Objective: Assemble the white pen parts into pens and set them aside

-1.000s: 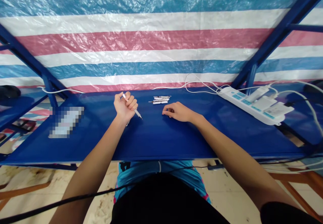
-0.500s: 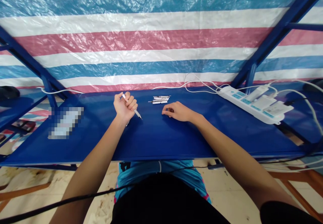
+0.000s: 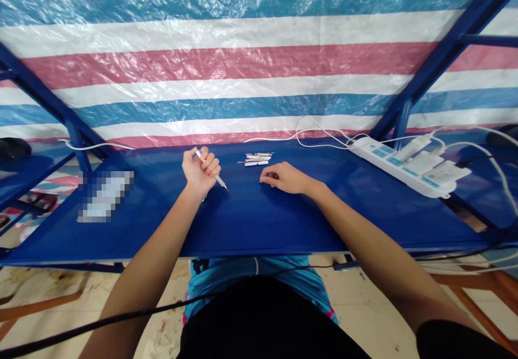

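Note:
My left hand is closed in a fist round a white pen, whose tip points down and to the right, just above the blue table. My right hand rests palm down on the table with its fingers curled under; nothing shows in them. A small pile of white pens lies just beyond and between the two hands, touched by neither.
A white power strip with plugged-in chargers and white cables sits at the table's right back. A blurred-out flat object lies at the left. Blue frame struts rise on both sides before a striped tarp.

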A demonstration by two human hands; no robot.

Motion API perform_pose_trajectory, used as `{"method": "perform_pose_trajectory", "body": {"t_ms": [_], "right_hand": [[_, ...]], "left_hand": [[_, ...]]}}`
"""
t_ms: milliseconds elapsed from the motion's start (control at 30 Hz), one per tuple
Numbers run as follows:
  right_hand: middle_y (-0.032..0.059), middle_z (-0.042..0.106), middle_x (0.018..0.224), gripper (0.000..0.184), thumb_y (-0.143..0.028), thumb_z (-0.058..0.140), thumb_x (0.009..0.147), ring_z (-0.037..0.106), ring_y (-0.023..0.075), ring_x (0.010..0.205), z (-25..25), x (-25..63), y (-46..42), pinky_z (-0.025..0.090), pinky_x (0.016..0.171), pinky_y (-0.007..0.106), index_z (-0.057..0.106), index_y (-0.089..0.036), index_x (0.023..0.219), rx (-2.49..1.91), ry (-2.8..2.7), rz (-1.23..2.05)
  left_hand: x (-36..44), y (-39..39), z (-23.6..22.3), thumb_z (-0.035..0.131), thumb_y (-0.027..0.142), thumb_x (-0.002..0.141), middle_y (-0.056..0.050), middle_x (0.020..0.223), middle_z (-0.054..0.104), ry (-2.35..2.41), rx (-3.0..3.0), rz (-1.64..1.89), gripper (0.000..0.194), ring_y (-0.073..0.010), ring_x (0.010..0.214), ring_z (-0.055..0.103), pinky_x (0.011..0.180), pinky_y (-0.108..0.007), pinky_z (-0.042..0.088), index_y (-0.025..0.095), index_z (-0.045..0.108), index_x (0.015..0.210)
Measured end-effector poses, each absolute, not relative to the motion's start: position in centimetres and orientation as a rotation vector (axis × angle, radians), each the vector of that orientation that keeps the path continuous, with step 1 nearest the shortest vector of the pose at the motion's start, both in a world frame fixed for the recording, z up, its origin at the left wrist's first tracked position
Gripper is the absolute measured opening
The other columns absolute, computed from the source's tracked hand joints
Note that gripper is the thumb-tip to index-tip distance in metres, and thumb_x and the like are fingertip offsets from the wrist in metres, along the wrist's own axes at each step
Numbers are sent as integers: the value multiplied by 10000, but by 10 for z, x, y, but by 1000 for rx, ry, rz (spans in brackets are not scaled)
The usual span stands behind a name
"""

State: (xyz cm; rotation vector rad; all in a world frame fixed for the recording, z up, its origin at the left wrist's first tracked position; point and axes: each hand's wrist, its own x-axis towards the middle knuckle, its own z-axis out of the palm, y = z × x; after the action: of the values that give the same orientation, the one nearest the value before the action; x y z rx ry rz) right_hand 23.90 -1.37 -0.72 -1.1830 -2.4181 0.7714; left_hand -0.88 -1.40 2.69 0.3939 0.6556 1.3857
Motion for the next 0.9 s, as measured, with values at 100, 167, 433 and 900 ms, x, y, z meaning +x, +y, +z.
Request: {"method": "perform_pose_trajectory", "body": {"t_ms": [100,167,433,900], "right_hand": [[4,687,650,215,-274,586,991,632,148,629,-5,238,-15,409,697,263,759,-181,905,-1205,-2416,771],[4,688,651,213,-271,586,989,631,148,627,-4,238,-15,410,699,265,758,-179,904,-1214,-2417,768],[3,688,651,217,-271,577,990,630,146,621,-5,238,-14,417,699,264,758,-187,903,-1200,-2423,768],[1,687,652,207,-262,586,985,622,146,609,-1,236,-17,415,719,271,753,-184,891,-1225,-2416,774]], "left_hand": [[-9,-14,27,454,337,965,85,473,150,646,391,1382,450,-74,339,171,337,-204,146,219,267,574],[-9,-14,27,460,347,971,86,474,154,641,388,1378,459,-73,337,178,338,-206,148,220,268,574],[-8,-16,29,392,335,999,81,470,152,646,386,1379,459,-77,335,176,336,-206,153,221,267,572],[-9,-14,27,428,401,1012,85,472,167,652,380,1392,497,-69,327,200,339,-206,156,219,263,579]]}}
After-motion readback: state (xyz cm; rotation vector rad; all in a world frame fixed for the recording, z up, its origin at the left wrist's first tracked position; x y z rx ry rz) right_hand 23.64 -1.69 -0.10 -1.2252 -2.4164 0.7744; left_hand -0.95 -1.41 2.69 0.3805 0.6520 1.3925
